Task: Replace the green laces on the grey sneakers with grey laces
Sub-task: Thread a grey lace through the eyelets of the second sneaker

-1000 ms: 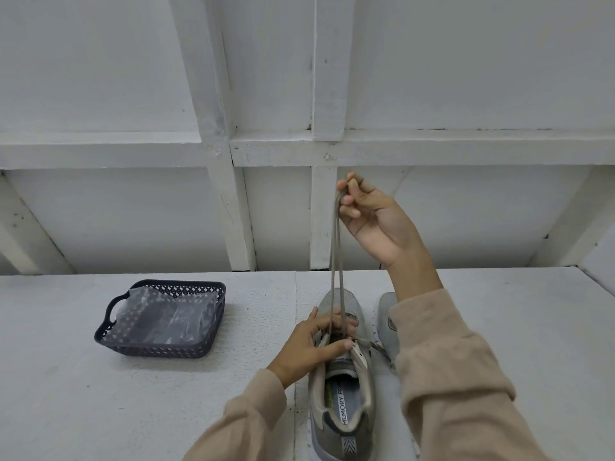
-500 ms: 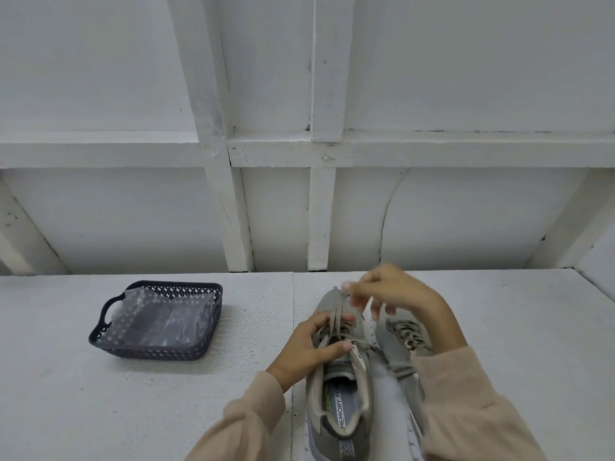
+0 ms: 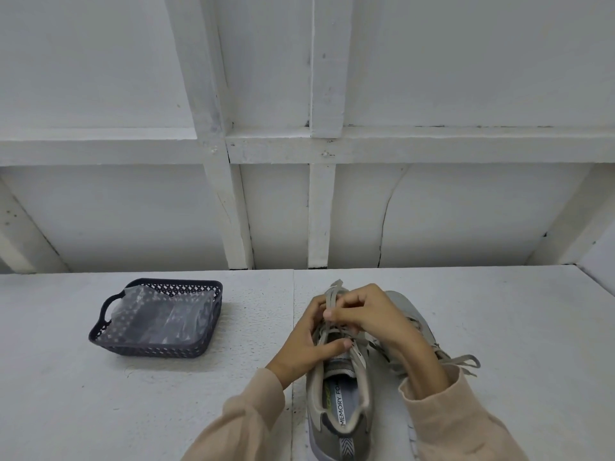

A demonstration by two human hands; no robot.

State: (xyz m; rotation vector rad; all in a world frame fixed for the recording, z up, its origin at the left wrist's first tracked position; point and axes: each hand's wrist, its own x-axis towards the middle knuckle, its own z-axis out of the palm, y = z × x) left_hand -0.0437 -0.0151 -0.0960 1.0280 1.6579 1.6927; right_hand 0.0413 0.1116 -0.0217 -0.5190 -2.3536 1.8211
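Two grey sneakers lie side by side on the white table, toes pointing away. The left sneaker (image 3: 339,400) shows its insole and has a grey lace (image 3: 331,299) threaded through its eyelets. My right hand (image 3: 369,314) pinches both lace strands just above the tongue. My left hand (image 3: 309,344) grips the left sneaker's upper, thumb across the tongue. The right sneaker (image 3: 412,314) is mostly hidden behind my right arm; its tied grey lace ends (image 3: 462,364) stick out to the right.
A dark mesh basket (image 3: 156,349) holding a clear plastic bag (image 3: 159,317) stands on the table to the left. A white panelled wall rises behind the table's far edge. Bare table (image 3: 519,327) stretches to the right of the shoes.
My right hand came down from high above the shoe, where it held the lace strands taut, to just over the tongue. My left hand stayed on the left sneaker.
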